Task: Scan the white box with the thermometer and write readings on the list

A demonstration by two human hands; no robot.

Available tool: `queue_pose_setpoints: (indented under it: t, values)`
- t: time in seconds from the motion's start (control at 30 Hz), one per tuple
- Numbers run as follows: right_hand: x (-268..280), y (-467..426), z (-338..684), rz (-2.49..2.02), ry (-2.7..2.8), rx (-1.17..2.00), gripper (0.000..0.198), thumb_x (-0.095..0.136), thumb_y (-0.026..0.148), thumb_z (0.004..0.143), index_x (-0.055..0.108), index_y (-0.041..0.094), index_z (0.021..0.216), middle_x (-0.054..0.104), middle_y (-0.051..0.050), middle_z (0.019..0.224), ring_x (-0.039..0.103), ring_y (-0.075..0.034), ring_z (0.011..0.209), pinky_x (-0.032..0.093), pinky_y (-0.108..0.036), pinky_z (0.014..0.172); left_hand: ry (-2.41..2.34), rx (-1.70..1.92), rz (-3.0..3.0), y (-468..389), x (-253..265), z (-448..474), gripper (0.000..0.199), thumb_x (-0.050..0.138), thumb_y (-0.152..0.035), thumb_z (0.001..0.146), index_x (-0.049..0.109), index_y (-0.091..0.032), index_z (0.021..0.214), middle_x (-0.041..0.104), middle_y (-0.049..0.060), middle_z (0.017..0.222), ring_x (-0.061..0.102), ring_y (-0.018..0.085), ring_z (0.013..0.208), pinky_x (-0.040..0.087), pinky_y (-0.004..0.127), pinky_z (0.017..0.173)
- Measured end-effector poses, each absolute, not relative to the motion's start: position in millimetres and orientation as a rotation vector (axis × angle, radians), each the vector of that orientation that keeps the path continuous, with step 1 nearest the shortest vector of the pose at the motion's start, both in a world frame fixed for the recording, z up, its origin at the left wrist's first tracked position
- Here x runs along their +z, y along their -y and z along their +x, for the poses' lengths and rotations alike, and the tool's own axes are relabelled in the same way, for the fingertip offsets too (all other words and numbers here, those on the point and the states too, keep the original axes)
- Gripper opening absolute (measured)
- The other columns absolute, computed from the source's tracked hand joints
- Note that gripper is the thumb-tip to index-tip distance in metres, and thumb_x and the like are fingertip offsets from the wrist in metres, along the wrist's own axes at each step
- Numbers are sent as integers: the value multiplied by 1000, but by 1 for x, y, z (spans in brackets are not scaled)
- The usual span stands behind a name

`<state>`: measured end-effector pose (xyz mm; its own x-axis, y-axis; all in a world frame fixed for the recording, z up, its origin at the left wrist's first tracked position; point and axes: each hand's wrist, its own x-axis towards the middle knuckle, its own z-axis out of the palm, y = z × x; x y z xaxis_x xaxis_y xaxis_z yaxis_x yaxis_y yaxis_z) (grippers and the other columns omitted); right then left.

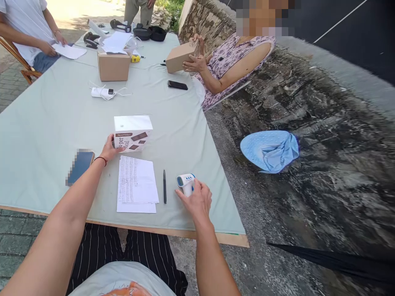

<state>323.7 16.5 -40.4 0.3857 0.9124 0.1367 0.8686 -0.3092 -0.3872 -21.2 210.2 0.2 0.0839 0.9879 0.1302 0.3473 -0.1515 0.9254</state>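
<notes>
Three boxes (pixel 133 123), one table (pixel 46 135), one handheld thermometer (pixel 186 181), one blue brimmed hat (pixel 270 150).

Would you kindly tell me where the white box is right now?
In the head view, the white box stands on the table left of centre, just beyond the printed sheets, with the left hand at its near left corner.

The table (pixel 228 238) stood outdoors in daylight, spread with a pale green cloth (pixel 46 135). Left of the table lay grey brick paving (pixel 9 87) and a wooden chair (pixel 30 75); right of it came a grey floor (pixel 237 197), then a rough, dark-stained stone wall (pixel 333 176). Past its far end were brightly sunlit ground (pixel 80 10) and greenery (pixel 171 8).
</notes>
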Motion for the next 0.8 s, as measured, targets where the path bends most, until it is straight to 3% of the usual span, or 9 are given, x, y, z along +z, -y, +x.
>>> queue_pose_setpoints:
  t: [0.07, 0.23, 0.4, 0.63, 0.8]
  values:
    - [-42, -9, 333, -2424, 1464, 284, 75, 66, 57, 74, 52, 13, 133, 55, -22, 123, 52, -38, 114, 44, -49, 93, -1313, 1076, 1495, -210, 3, -22, 80, 80, -40, 63, 44, -16, 132, 58, 15, 133, 59, 27, 119, 49, 47, 103]
    - [-43, -9, 328, -2433, 1437, 422, 63, 54, 53, 82, 54, 13, 131, 61, -19, 115, 56, -35, 110, 46, -43, 89, -1315, 1125, 1365, -200, 21, -20, 75, 80, -47, 63, 49, -15, 124, 60, 16, 132, 60, 29, 118, 48, 47, 103]
    - [-40, -16, 310, -2404, 1333, 426, 59, 52, 48, 82, 56, 14, 130, 64, -19, 112, 58, -35, 109, 46, -42, 85, -1279, 1135, 1411, -167, 35, -19, 66, 63, -66, 78, 59, -13, 118, 66, 15, 124, 61, 31, 117, 48, 47, 101]
    - [-41, -25, 288, -2162, 990, 529, 67, 57, 54, 70, 61, 15, 124, 65, -15, 115, 58, -32, 107, 45, -41, 88, -1434, 1081, 1589, -124, 16, -21, 65, 46, -71, 87, 62, -15, 116, 70, 13, 116, 64, 30, 106, 50, 44, 93]
    - [-27, -27, 275, -1844, 845, 609, 61, 58, 58, 69, 65, 14, 111, 68, -10, 103, 59, -26, 93, 45, -37, 84, -1515, 1219, 1710, -115, 0, -15, 61, 37, -68, 92, 62, -17, 115, 68, 14, 112, 62, 29, 106, 48, 45, 93]
